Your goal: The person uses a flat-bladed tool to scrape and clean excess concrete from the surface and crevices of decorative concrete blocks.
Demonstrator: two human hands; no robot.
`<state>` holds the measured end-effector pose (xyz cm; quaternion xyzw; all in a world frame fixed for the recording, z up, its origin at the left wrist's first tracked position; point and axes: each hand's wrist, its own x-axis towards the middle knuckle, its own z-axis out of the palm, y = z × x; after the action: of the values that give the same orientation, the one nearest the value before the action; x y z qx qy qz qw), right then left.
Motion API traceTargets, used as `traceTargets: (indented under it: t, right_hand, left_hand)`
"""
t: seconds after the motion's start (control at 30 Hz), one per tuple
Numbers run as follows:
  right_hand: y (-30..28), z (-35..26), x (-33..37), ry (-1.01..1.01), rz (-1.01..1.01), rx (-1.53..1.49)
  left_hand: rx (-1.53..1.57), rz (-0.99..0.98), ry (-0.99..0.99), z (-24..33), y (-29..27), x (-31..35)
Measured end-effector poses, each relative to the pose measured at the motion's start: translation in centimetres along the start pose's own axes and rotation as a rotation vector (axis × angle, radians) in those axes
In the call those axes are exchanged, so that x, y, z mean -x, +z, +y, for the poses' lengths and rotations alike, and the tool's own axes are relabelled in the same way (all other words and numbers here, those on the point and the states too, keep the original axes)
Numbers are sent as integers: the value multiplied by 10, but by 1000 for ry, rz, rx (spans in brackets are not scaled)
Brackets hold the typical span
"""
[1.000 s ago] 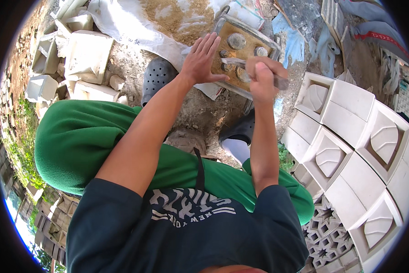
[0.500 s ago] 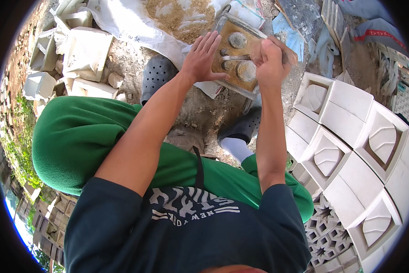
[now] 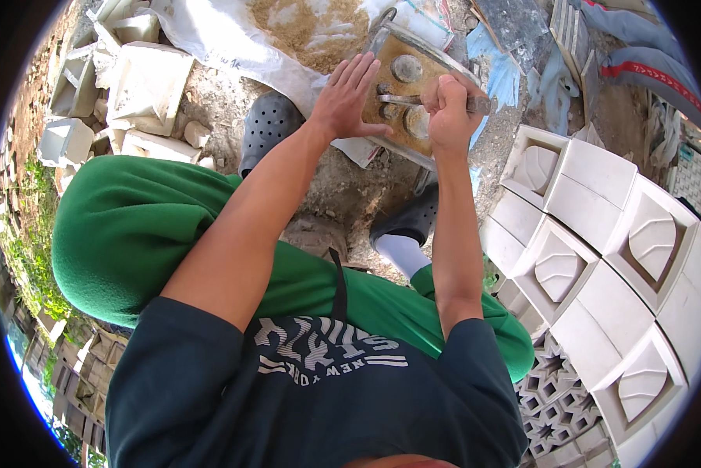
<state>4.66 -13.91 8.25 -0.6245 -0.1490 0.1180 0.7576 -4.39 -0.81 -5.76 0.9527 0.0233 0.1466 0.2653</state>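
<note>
On the ground ahead of me lies a tilted metal-framed mould (image 3: 444, 56) with a sandy tan face and round grey discs (image 3: 407, 69) set in it. My left hand (image 3: 346, 100) rests along its left edge, fingers stretched out and thumb apart, holding nothing. Above the mould's right part, my right hand (image 3: 449, 113) is closed round a hand tool (image 3: 401, 100). The tool's thin metal shank reaches left over the mould, and a thick brownish end (image 3: 479, 104) sticks out right of the fist. Its exact kind is unclear, and the fist hides its middle.
Beyond the mould, tan sand (image 3: 308, 35) lies on a white sheet (image 3: 218, 39). Pale box-shaped blocks (image 3: 148, 90) are piled at the left. Rows of white cast blocks (image 3: 592, 168) stand at the right. Another person's grey trouser leg (image 3: 651, 66) shows at the upper right.
My right hand has shifted slightly left and down with the tool, whose outer end was blurred and is now sharper. My left hand stays put on the mould's edge.
</note>
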Motion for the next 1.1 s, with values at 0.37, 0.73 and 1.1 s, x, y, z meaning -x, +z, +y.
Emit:
traceTargets:
  t: [0.37, 0.73, 1.1]
  right_hand:
    - [2, -14, 9, 39, -249, 108]
    - [-2, -7, 14, -26, -154, 47]
    - [11, -34, -26, -99, -177, -155]
  left_hand:
    - [7, 38, -8, 0, 0, 3]
    - [20, 51, -102, 1, -5, 2]
    - [38, 52, -116, -2, -2, 4]
